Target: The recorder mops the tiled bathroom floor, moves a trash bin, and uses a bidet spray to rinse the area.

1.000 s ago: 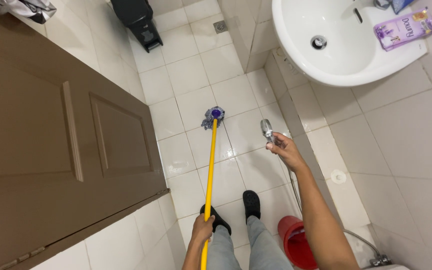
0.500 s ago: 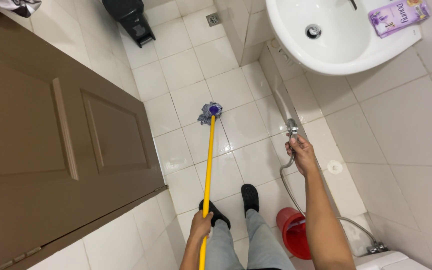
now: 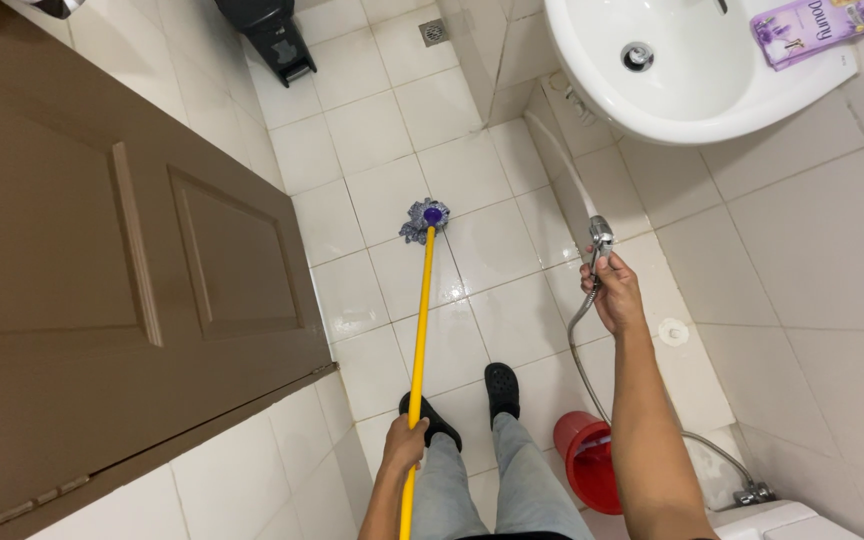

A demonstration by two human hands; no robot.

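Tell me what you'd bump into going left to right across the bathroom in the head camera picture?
Brown door → yellow mop held by the left hand → right hand holding the metal sprayer → purple pouch on the white sink.

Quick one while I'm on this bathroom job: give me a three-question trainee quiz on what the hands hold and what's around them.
1. True or false: the left hand grips the yellow mop handle.
2. What does the right hand hold? A) a sponge B) a metal spray nozzle on a hose C) a brush
3. Fill in: the mop head rests on the white ____ floor.

Key
1. True.
2. B, the spray nozzle.
3. Tiled. The red bucket stands by the person's feet, the white sink above.
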